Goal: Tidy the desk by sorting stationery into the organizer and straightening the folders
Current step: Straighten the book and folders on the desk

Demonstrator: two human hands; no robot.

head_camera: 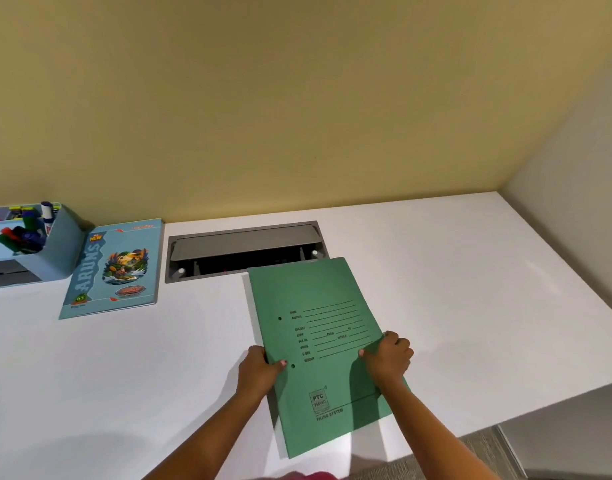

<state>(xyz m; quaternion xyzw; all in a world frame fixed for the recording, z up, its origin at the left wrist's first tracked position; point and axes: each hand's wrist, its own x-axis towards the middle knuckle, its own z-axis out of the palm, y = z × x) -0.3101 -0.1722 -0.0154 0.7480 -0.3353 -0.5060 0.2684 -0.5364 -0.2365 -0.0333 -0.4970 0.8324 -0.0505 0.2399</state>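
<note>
A green file folder [318, 299] with printed form lines is held above the white desk [124, 375], tilted slightly, its near end past the desk's front edge. My left hand [258, 370] grips its left edge, thumb on the cover. My right hand [389, 356] grips its right edge. A light blue organizer [60, 247] stands at the far left with markers [24, 233] and a glue stick inside. A blue notebook [114, 268] lies flat beside the organizer.
A grey cable hatch [242, 244] with its lid raised is set into the desk just beyond the folder. A yellow wall runs along the back. A pale side wall stands at the right. Carpet [436, 459] shows below the desk's front edge.
</note>
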